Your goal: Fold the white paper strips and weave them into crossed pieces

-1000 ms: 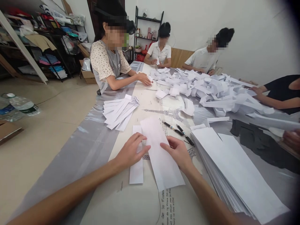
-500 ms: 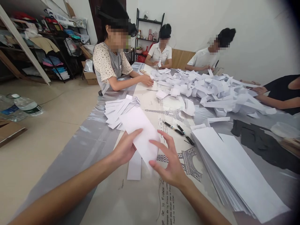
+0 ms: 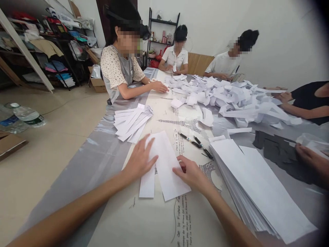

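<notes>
Paper sheet [image 3: 167,164] flat, long axis away-left to near-right, under open-fingered left hand [image 3: 140,159] and right hand [image 3: 191,173].

bare tablecloth [image 3: 144,223] at the lower centre of the frame leaves open room. the tall paper stack [image 3: 259,185] walls off the lower right, two pens [image 3: 196,142] lie centre, a fan of folded sheets [image 3: 132,121] sits centre left, and the crumpled paper heap [image 3: 231,99] fills the upper right.

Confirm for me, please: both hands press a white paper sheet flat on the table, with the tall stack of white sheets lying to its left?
Not quite: the head view shows the tall stack of white sheets to the right of the white paper sheet, which the left hand and right hand press flat.
</notes>
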Action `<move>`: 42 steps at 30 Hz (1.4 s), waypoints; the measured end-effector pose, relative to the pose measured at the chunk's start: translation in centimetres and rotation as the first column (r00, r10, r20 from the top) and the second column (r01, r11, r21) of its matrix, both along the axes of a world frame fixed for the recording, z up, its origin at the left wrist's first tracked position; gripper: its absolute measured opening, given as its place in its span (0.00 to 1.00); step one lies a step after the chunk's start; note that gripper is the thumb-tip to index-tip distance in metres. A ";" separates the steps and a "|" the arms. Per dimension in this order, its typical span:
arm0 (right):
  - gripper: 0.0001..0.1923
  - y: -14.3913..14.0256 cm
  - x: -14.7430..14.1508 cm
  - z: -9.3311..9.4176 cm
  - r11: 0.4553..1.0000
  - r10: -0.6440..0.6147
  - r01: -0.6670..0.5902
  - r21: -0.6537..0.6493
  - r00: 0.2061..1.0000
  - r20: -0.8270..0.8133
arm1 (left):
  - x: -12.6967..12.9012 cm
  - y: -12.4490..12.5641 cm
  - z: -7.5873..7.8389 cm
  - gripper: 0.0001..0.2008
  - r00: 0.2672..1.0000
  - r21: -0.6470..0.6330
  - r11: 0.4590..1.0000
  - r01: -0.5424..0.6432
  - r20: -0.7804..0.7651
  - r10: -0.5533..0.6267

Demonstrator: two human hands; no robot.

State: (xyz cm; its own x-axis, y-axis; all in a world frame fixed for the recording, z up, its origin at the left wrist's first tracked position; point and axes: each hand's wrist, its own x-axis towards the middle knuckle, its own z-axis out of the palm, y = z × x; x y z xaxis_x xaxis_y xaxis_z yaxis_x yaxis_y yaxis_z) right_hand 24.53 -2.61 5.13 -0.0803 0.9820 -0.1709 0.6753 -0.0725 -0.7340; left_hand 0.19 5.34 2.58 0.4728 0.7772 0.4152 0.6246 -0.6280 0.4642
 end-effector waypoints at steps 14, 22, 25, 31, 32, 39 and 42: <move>0.29 0.7 -1.0 -0.6 0.964 0.186 -0.144 0.222 0.965 -0.183 | 1.2 -3.1 0.0 0.27 0.925 0.054 0.949 0.312 -0.245 -0.290; 0.30 2.4 -2.7 -1.9 0.886 0.299 -0.344 0.312 0.937 0.182 | 1.0 -2.6 0.0 0.23 0.915 0.047 0.938 0.345 -0.239 -0.325; 0.28 2.5 -2.3 -2.0 0.873 0.297 -0.361 0.327 0.926 0.232 | 0.5 -2.2 0.3 0.27 0.906 -0.009 0.925 0.380 -0.198 -0.374; 0.26 2.5 -1.7 -2.4 0.852 0.285 -0.387 0.351 0.908 0.309 | -0.3 -1.8 0.6 0.31 0.936 -0.066 0.940 0.335 -0.088 -0.340; 0.26 2.6 -1.7 -2.5 0.847 0.283 -0.390 0.361 0.905 0.317 | -0.3 -1.8 0.5 0.31 0.942 -0.054 0.946 0.321 -0.090 -0.325; 0.26 2.7 -1.7 -2.8 0.823 0.315 -0.430 0.371 0.889 0.333 | -0.1 -1.9 0.6 0.36 0.940 -0.045 0.952 0.302 -0.153 -0.305; 0.26 2.8 -1.6 -2.7 0.815 0.333 -0.447 0.369 0.882 0.333 | -0.1 -1.9 0.7 0.37 0.941 -0.051 0.955 0.294 -0.162 -0.298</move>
